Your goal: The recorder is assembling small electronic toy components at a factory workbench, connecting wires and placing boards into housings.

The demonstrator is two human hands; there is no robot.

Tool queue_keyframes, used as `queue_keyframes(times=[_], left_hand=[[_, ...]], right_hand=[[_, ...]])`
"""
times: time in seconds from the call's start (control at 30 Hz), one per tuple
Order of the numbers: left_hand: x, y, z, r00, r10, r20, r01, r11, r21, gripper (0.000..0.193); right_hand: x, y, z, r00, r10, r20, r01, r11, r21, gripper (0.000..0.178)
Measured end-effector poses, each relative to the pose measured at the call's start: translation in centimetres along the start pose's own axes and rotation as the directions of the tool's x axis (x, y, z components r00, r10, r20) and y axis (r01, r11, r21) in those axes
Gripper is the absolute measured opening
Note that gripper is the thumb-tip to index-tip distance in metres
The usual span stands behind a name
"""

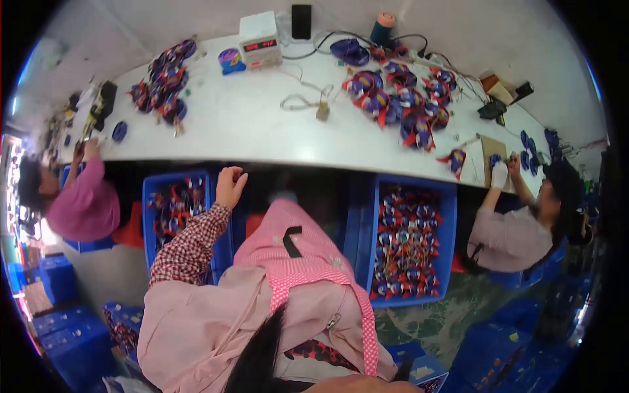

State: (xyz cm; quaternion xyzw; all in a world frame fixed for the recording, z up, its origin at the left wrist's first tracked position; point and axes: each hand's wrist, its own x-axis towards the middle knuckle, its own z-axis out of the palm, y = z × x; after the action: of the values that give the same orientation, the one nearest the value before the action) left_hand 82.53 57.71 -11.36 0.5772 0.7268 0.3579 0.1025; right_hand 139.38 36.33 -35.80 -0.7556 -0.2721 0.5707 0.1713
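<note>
My left hand (230, 187) hovers by the front edge of the white table (262, 141), beside the left blue crate (221, 245). Its fingers are loosely bent, the thumb stands apart, and I see nothing held in it. Purple-and-red items, perhaps small toys (173, 206), lie jumbled in that crate. To the right, a second blue crate (447, 249) holds similar items set in rows. My right hand is out of the picture.
Piles of purple-and-red items (406, 98) lie on the table, with a white box with a red display (259, 39) at the back. Co-workers sit at left (85, 203) and right (511, 239). Stacked blue crates (65, 340) stand on the floor behind.
</note>
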Motion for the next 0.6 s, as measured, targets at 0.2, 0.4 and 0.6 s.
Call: queue_keyframes(times=[0.2,0.4,0.6], left_hand=[[10.0,-0.3,-0.7,0.912,0.357,0.201,-0.399,0.886,0.235,0.045],[9.7,-2.0,-1.2,0.808,0.380,0.449,-0.518,0.822,0.237,0.060],[9.1,-1.9,-3.7,0.793,0.343,0.503,-0.533,0.791,0.301,0.062]], right_hand=[[-0.5,-10.9,6.1,0.998,0.029,-0.059,-0.036,0.992,-0.120,0.025],[-0.7,-14.1,7.7,0.997,0.083,-0.010,-0.082,0.953,-0.292,0.026],[4.6,-14.5,10.8,0.990,0.053,0.134,0.007,0.911,-0.411,0.028]])
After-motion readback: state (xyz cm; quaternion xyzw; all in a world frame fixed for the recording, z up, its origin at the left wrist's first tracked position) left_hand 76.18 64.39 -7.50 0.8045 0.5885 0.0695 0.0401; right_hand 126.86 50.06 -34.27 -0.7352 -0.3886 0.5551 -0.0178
